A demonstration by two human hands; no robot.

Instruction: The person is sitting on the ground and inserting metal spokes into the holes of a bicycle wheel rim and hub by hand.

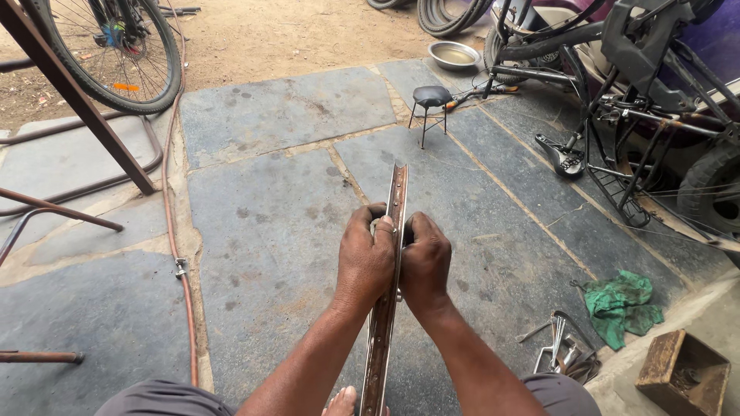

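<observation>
**Inspector:** Nearest item first. One bare wheel rim [384, 308], metal, rust-stained, stands on edge between the knees and runs straight away from the person. The left hand [364, 258] clasps it from the left, the right hand [425, 262] from the right, the two directly opposite each other.

**Clerk:** State of the fingers?

**Inspector:** Curled shut on the rim on both sides, thumbs up near its top edge. Judged from the grip, the opposed hold keeps the rim upright and steady for sighting along its length. One bare foot [341, 401] shows just below the wrists, beside the rim's near end.

**Clerk:** Right of the fingers?

**Inspector:** One cluster of metal parts [561, 353], pieces too tangled to count; one green rag [620, 306]; one brown box [682, 374], all on the stone floor [262, 231] within reach.

**Clerk:** Left?

**Inspector:** One reddish hose [174, 231] along the slab edge.

**Clerk:** Beyond the fingertips?

**Inspector:** One small stool [430, 104], one steel bowl [453, 55], one mounted bicycle wheel [123, 46] far left, one stripped frame [617, 92] far right.
</observation>
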